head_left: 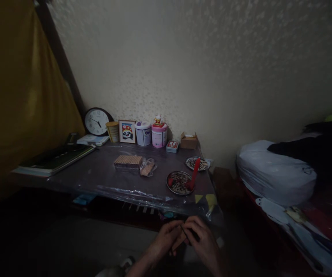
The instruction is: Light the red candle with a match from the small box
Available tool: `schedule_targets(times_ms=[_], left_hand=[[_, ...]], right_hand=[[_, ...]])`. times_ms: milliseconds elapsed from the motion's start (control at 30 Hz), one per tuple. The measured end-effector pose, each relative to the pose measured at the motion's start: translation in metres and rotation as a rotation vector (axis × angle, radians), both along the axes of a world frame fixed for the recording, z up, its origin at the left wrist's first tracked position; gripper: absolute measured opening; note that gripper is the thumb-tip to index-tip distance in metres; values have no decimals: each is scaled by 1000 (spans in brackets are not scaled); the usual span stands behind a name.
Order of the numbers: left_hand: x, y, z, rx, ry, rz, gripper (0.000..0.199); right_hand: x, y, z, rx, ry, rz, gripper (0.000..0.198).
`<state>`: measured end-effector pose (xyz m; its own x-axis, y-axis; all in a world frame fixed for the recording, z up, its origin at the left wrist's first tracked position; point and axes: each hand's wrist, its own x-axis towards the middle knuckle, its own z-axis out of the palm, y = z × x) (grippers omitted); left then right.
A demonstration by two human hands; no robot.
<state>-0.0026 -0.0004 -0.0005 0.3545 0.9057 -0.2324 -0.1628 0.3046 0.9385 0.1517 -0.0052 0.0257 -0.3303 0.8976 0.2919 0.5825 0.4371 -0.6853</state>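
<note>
My left hand (168, 237) and my right hand (201, 238) are close together in front of the table's near edge. Between their closed fingers is a small tan cardboard piece (179, 241) with a dark edge; its full shape is partly hidden. Beyond them on the table, a round metal plate (171, 191) holds many small dark-and-pale bits, and a red scoop (195, 173) stands tilted in it. Behind that, a second plate (188, 164) carries similar bits and pale thin sticks. A row of thin tan boxes (128, 162) sits near the table's middle, beside a clear plastic bag (148, 167) with tan pieces inside.
Clear plastic covers the table (102, 173). Along the wall stand a clock (97, 121), a framed panda picture (127, 131), two lidded tins, a small tin (172, 146) and an open cardboard box (189, 141). A white bag (272, 169) lies at right; a yellow curtain (24, 77) hangs left.
</note>
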Motion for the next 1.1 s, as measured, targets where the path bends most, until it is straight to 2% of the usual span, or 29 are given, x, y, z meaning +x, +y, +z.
schedule_targets(times_ms=[733, 967, 1100], left_hand=[[3, -1, -6, 61, 7, -27, 45], [4, -3, 4, 89, -20, -16, 42], [0, -2, 14, 80, -45, 23, 47]], right_hand=[[5, 4, -4, -45, -60, 62, 17], [8, 5, -8, -14, -52, 40, 14], [6, 10, 4, -3, 5, 61, 17]])
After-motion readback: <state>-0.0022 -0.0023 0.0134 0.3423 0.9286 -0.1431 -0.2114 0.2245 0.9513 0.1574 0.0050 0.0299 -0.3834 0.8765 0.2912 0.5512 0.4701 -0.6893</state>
